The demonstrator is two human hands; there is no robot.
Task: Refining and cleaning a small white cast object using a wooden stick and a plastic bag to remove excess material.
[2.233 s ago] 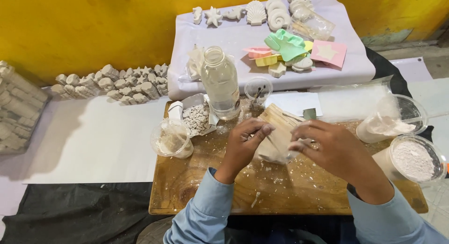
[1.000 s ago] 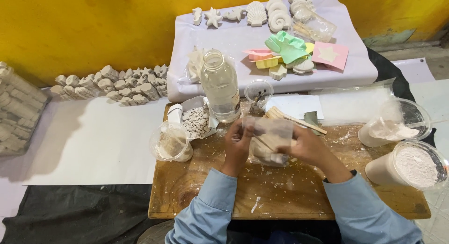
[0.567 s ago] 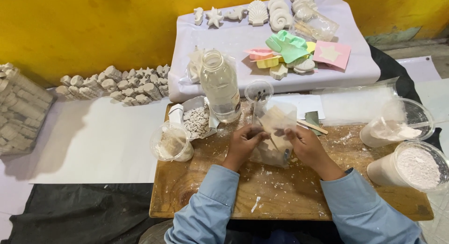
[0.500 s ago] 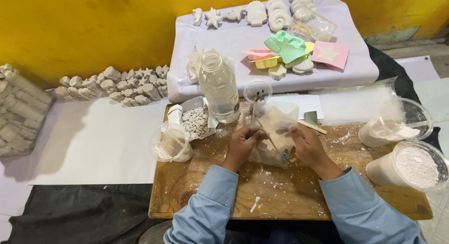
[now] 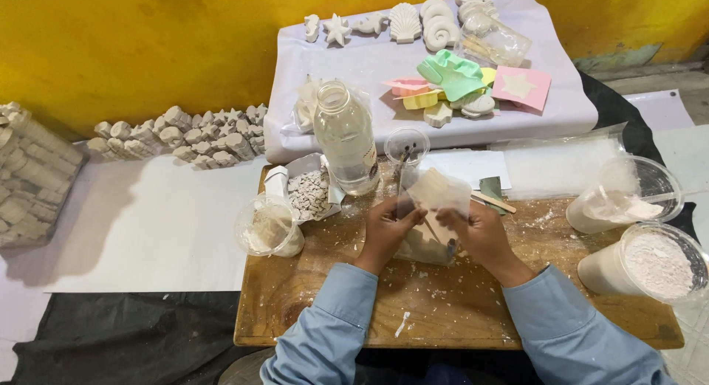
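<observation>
- Your left hand (image 5: 385,226) & right hand (image 5: 476,228) both pinch a clear bag (image 5: 434,221), held between them, low over the counter (image 5: 458,311).
- Step, prob.: working the bag's top.
- Next calls for a steady grip; bottle (image 5: 346,139) stands just beyond left hand.

Your left hand (image 5: 385,226) and right hand (image 5: 476,226) are covering the middle of the clear plastic bag (image 5: 432,215), so what sits inside it is staying unreadable; only a pale slab is showing above the fingers. Right of the bag, the cup of white powder (image 5: 653,263) is running close to the picture's edge. Behind the bag, the thin stick in the small clear cup (image 5: 406,145) is too fine to identify. Far left of the bag, the stacked white pieces (image 5: 29,174) are being cut off by the edge.
</observation>
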